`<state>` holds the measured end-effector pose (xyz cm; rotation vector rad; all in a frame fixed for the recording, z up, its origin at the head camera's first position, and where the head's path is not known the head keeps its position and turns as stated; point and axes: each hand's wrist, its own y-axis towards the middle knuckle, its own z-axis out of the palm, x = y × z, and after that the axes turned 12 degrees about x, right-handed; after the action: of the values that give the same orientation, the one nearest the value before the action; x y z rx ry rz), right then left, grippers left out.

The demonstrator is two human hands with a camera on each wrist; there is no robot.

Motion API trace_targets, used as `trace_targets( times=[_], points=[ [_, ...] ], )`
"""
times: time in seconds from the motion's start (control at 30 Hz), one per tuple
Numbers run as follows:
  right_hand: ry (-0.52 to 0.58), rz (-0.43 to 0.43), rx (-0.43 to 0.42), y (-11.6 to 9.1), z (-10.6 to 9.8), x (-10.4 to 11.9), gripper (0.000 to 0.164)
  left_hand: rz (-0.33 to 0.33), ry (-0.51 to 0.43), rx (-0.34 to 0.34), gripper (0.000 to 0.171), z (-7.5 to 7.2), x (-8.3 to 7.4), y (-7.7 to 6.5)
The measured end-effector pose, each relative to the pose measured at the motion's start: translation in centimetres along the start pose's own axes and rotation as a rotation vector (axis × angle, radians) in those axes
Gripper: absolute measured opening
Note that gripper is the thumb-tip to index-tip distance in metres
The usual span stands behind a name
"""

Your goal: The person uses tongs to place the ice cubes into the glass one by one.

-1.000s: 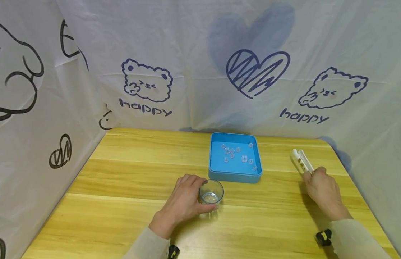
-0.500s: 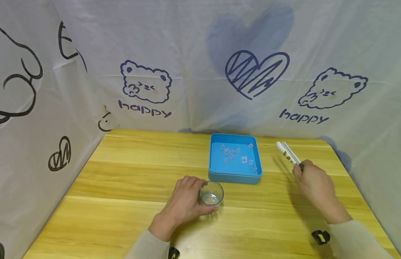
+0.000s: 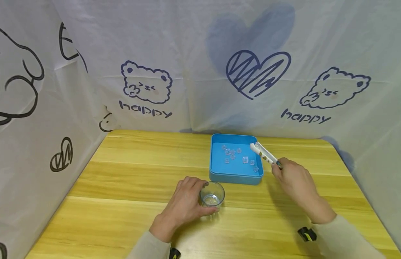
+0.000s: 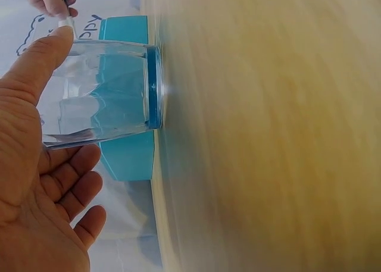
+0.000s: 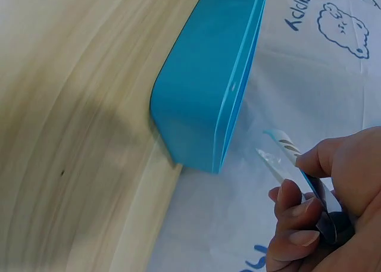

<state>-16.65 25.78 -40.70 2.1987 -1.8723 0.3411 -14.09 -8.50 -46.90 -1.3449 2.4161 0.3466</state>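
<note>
My left hand [image 3: 182, 203] holds a clear drinking glass [image 3: 212, 196], thumb in front and fingers round the far side. In the left wrist view the glass [image 4: 98, 93] stands on the wooden table. My right hand [image 3: 295, 183] grips small white tongs [image 3: 266, 155] with brown spots. Their tips are slightly apart, over the right rim of a blue square box [image 3: 234, 178]. Several clear cubes [image 3: 245, 160] lie scattered on the box floor. In the right wrist view the tongs [image 5: 292, 156] are raised above the level of the box rim.
The box stands near the back of the wooden table [image 3: 123, 172], just beyond the glass. White cloth [image 3: 200, 108] with blue drawings hangs behind the table and along its sides.
My right hand has carried the tongs leftward, from the right part of the table to over the box's right edge. The left hand and the glass have stayed in place.
</note>
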Motion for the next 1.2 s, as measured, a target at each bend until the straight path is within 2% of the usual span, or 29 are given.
trace_targets(
  times=[0.2, 0.87, 1.2],
  points=[
    [-0.009, -0.007, 0.008, 0.7, 0.4, 1.0, 0.029, -0.002, 0.007, 0.003, 0.080, 0.1, 0.0, 0.0],
    [-0.139, -0.174, -0.087, 2.6, 2.1, 2.6, 0.016, -0.008, 0.012, 0.007, 0.080, 0.3, 0.2, 0.1],
    [-0.119, -0.172, -0.035, 3.1, 2.5, 2.7, 0.016, -0.015, 0.010, 0.018, 0.080, 0.2, 0.2, 0.1]
  ],
)
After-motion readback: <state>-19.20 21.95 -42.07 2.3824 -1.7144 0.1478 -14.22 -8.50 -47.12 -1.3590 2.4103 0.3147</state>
